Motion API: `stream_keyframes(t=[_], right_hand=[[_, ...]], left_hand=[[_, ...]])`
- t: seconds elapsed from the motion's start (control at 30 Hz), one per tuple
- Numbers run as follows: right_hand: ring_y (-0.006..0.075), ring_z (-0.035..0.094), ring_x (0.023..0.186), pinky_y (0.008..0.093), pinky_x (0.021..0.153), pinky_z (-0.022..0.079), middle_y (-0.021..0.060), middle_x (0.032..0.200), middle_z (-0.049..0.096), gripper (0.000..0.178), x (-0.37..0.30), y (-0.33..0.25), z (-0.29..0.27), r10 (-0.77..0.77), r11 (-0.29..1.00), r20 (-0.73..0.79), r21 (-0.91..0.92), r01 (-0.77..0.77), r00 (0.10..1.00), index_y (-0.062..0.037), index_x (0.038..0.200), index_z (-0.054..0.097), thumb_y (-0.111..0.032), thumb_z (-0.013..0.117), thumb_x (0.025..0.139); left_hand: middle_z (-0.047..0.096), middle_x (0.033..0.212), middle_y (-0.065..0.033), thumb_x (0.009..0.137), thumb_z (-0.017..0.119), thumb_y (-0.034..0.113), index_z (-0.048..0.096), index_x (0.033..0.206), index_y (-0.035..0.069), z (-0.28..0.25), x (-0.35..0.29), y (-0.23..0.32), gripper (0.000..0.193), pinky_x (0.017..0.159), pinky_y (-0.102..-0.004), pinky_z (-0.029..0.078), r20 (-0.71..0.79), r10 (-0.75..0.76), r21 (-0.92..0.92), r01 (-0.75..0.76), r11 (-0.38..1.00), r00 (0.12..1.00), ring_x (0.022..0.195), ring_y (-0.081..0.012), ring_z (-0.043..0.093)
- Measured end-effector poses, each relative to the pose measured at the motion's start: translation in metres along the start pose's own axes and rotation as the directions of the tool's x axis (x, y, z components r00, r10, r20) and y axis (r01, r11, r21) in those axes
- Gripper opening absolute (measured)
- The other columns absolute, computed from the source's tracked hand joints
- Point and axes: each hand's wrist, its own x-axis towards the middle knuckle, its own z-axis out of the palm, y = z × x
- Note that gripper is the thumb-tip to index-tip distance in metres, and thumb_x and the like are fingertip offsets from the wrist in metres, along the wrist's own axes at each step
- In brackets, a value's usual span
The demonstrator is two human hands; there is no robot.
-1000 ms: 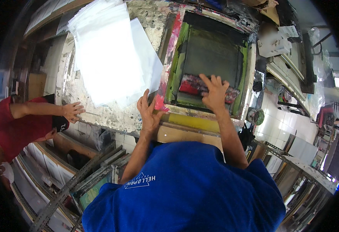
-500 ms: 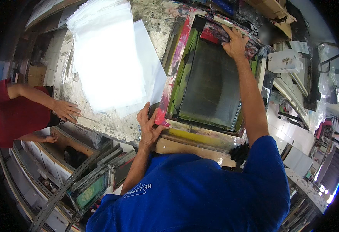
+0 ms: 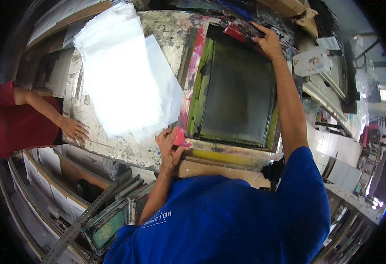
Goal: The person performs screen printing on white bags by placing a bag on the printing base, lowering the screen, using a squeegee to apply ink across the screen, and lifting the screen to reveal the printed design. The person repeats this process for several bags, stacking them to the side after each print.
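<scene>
A screen-printing frame (image 3: pixel 188 103), smeared with pink and with a green-edged dark mesh (image 3: pixel 239 92), lies on the worktable in front of me. My left hand (image 3: pixel 170 152) grips its near left corner, thumb and fingers closed around the pink-stained wood. At the far end, my right hand (image 3: pixel 270 44) is closed on a squeegee (image 3: pixel 235 31) with red ink along it; my fingers hide its right part. The squeegee lies across the far edge of the mesh. To the left of the frame rests a spread stack of white translucent sheets (image 3: pixel 118 75).
Another person's hand (image 3: pixel 74 130) rests on the left edge of the stained worktable (image 3: pixel 109 147). Shelving (image 3: pixel 61 189) and stored screen frames (image 3: pixel 107 231) stand below left. A white box-like container (image 3: pixel 311 61) sits to the right, beside clear plastic wrap.
My right hand and the squeegee have shifted toward the far end of the frame. My left hand stays at the corner. The other person's lower hand has gone out of sight.
</scene>
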Motion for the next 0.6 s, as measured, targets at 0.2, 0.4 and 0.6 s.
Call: stream_keyframes(t=[0.2, 0.4, 0.6], right_hand=[[0.0212, 0.059, 0.129, 0.0304, 0.111, 0.040, 0.0155, 0.140, 0.064, 0.073, -0.138, -0.118, -0.009, 0.192, 0.948, 0.103, 0.238, -0.211, 0.976, -0.0120, 0.142, 0.061, 0.006, 0.076, 0.073], [0.0375, 0.066, 0.103, 0.0436, 0.093, 0.050, 0.0190, 0.110, 0.070, 0.068, -0.249, -0.268, -0.036, 0.073, 0.920, 0.197, -0.391, 0.010, 0.978, -0.0220, 0.142, 0.062, -0.006, 0.072, 0.077], [0.0333, 0.064, 0.080, 0.0447, 0.077, 0.049, 0.0145, 0.085, 0.065, 0.064, -0.211, -0.328, -0.072, -0.391, 0.740, -0.016, -0.600, 0.304, 0.920, -0.0237, 0.132, 0.069, -0.016, 0.073, 0.068]], left_hand=[[0.061, 0.117, -0.0153, 0.069, 0.090, 0.038, 0.061, 0.138, -0.001, 0.006, -0.002, 0.008, 0.085, 0.102, -0.0434, 0.040, -0.148, 0.022, -0.155, -0.046, 0.987, 0.989, 0.114, -0.0330, 0.047], [0.059, 0.121, -0.0169, 0.071, 0.089, 0.039, 0.058, 0.136, -0.010, -0.015, 0.046, 0.069, 0.086, 0.102, -0.0431, 0.042, -0.395, 0.093, -0.250, -0.204, 0.947, 0.914, 0.114, -0.0322, 0.049], [0.055, 0.135, -0.0183, 0.088, 0.072, 0.012, 0.043, 0.147, -0.009, -0.037, 0.148, 0.170, 0.069, 0.103, -0.0350, 0.046, -0.647, -0.024, -0.468, -0.371, 0.802, 0.762, 0.123, -0.0272, 0.055]])
